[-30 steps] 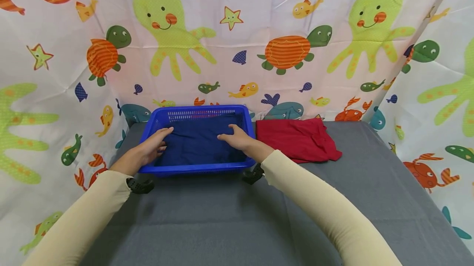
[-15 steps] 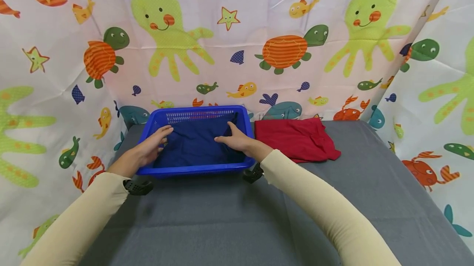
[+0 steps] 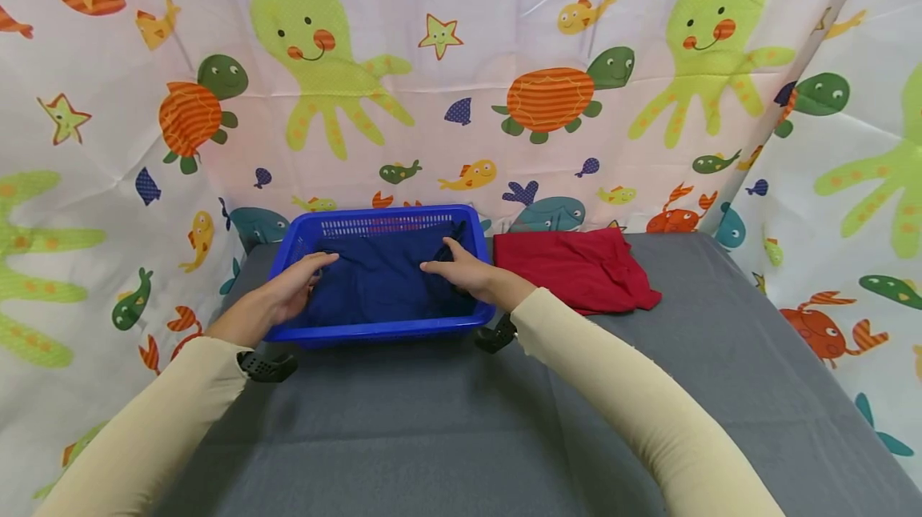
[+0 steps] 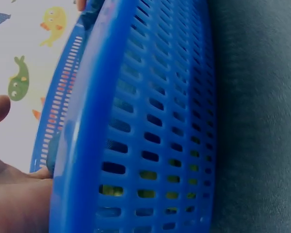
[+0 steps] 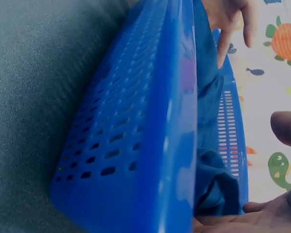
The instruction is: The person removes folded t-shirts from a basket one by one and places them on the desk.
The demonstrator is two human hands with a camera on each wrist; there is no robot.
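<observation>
A blue plastic basket (image 3: 382,330) with slotted walls holds a navy cloth (image 3: 382,281), probably a garment. My left hand (image 3: 291,289) reaches over the basket's left side, its thumb extended and its fingers at the cloth's left edge. At the opposite side, my right hand (image 3: 468,270) reaches in with thumb raised and apart from the palm. Beside it the cloth's right edge is raised and bunched, as the right wrist view shows with the folds of cloth (image 5: 216,187) near the palm. The fingers of both hands are partly hidden by cloth and basket.
Right of the basket lies a folded red cloth (image 3: 576,269) on the grey-covered table (image 3: 418,437). A printed curtain (image 3: 446,85) with sea animals stands behind and along both sides. Yellow-green patches show through the basket slots in the left wrist view.
The navy cloth's right edge has lifted and bunched beside my right hand, and its left edge has risen near my left hand. Both hands have stayed almost in place.
</observation>
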